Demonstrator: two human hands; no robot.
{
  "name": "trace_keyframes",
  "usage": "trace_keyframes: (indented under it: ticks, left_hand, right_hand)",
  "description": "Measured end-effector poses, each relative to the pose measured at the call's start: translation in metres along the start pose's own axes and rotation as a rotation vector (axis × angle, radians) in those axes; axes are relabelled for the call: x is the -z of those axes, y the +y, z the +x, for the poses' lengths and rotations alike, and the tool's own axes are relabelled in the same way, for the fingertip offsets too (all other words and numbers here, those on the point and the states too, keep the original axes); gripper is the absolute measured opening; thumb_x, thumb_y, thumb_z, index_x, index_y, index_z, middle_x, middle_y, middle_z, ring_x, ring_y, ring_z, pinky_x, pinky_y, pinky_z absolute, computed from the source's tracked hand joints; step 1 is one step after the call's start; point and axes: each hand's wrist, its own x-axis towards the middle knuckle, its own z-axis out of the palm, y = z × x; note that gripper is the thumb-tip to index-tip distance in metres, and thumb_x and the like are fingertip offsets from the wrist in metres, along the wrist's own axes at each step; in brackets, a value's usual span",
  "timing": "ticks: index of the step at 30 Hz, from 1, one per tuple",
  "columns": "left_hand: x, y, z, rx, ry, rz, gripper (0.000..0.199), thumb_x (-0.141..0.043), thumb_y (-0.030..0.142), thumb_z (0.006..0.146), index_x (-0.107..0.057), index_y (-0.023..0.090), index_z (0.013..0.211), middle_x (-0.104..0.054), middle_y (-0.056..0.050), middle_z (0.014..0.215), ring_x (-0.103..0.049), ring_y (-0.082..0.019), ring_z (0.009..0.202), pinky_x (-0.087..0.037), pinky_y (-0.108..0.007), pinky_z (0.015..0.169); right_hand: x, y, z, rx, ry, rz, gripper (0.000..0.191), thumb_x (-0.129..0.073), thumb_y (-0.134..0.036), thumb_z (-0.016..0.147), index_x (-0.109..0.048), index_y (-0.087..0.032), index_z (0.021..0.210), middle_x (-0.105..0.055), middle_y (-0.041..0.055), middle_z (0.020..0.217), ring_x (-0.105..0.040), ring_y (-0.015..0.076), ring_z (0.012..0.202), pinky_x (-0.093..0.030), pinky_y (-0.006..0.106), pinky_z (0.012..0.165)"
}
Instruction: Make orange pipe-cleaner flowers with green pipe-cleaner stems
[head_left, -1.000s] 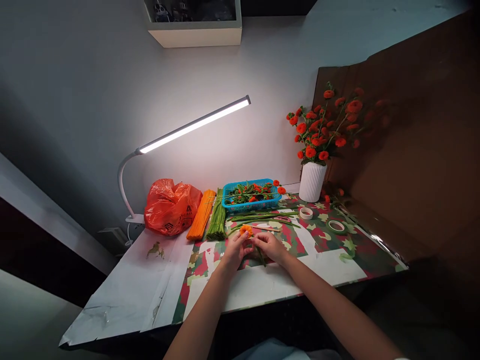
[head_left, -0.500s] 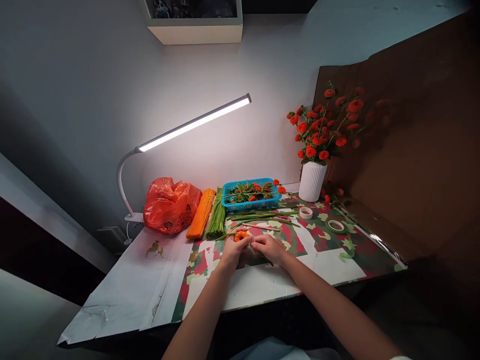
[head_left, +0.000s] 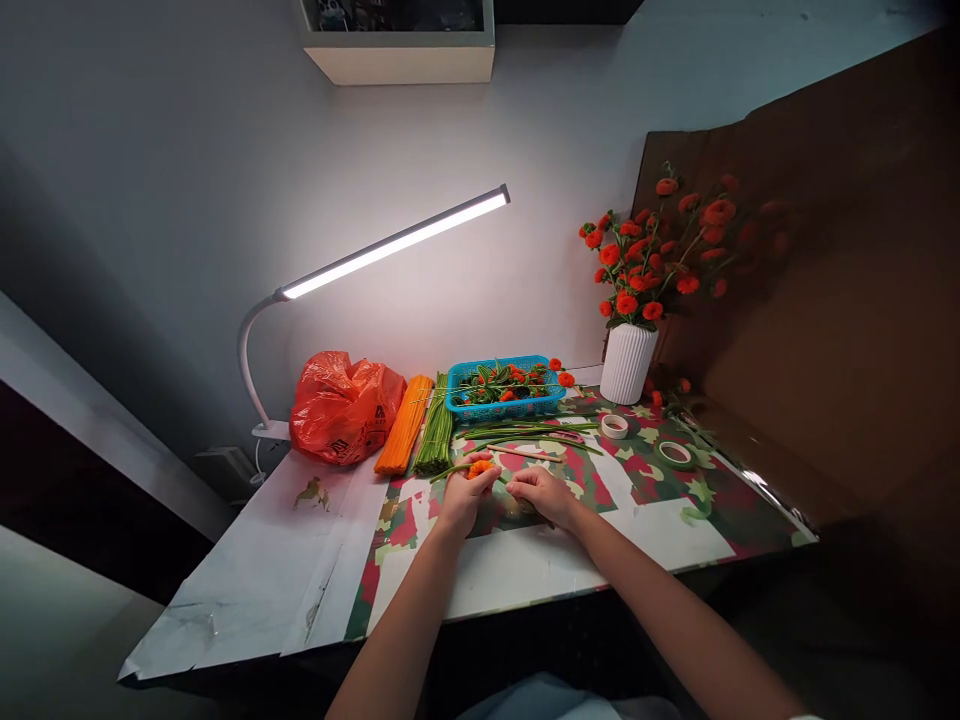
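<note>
My left hand [head_left: 461,502] is closed round a small orange pipe-cleaner flower [head_left: 481,468], whose fuzzy petals show above the thumb. A green stem [head_left: 444,473] sticks out to the left of that hand. My right hand [head_left: 543,494] is closed in a pinch just to the right of the flower. A thin greenish bit shows between the two hands, but what the right fingertips grip is too small to make out. Behind the hands lie a thin wooden stick [head_left: 525,454] and several loose green stems [head_left: 525,430].
A blue basket [head_left: 450,402] holds orange flowers and leaves. Left of it lie green [head_left: 433,435] and orange pipe-cleaner bundles [head_left: 405,428], beside a red plastic bag [head_left: 345,410]. Tape rolls [head_left: 614,427] and a white vase [head_left: 628,365] stand right. A lamp [head_left: 397,243] shines above.
My right hand has drawn slightly away from the left, widening the gap between them. The flower has turned a little in my left hand. The view has shifted slightly.
</note>
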Motion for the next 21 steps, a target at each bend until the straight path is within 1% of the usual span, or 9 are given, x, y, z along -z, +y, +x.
trace_keyframes:
  ticks: [4,8,17,21]
  left_hand:
    - [-0.0002,-0.0011,0.0009,-0.015,-0.01,-0.009,0.048,-0.081,0.033,0.05,-0.056,0.015,0.087,-0.051,0.008,0.05,-0.04,-0.005,0.04,-0.026,-0.017,0.04]
    - [0.0016,-0.0021,0.0033,-0.041,0.015,-0.018,0.048,-0.082,0.033,0.049,-0.056,0.015,0.085,-0.05,0.009,0.047,-0.038,-0.004,0.038,-0.024,-0.017,0.04]
    - [0.0058,-0.0044,0.0061,-0.077,0.055,-0.037,0.049,-0.083,0.035,0.049,-0.056,0.016,0.085,-0.049,0.009,0.048,-0.039,-0.004,0.039,-0.027,-0.017,0.04]
    - [0.0058,-0.0038,0.0066,-0.072,0.074,-0.048,0.05,-0.083,0.036,0.047,-0.056,0.016,0.084,-0.049,0.009,0.048,-0.039,-0.004,0.039,-0.027,-0.017,0.04]
  right_hand:
    - [-0.0001,-0.001,0.0004,-0.014,-0.002,0.041,0.031,-0.055,-0.037,0.07,-0.04,-0.019,0.049,-0.034,-0.0074,0.043,-0.025,0.0061,0.042,-0.017,0.023,0.043]
    - [0.0009,-0.002,0.0007,-0.045,-0.019,0.092,0.03,-0.055,-0.035,0.069,-0.04,-0.019,0.048,-0.035,-0.0076,0.041,-0.025,0.0056,0.04,-0.017,0.023,0.042]
    - [0.0039,0.001,0.001,-0.056,-0.039,0.126,0.029,-0.054,-0.032,0.067,-0.038,-0.019,0.046,-0.032,-0.0083,0.039,-0.022,0.0051,0.037,-0.014,0.023,0.04]
    - [0.0059,0.0009,0.0005,-0.045,-0.047,0.11,0.029,-0.053,-0.03,0.069,-0.037,-0.019,0.046,-0.032,-0.0079,0.04,-0.023,0.0055,0.038,-0.015,0.023,0.04]
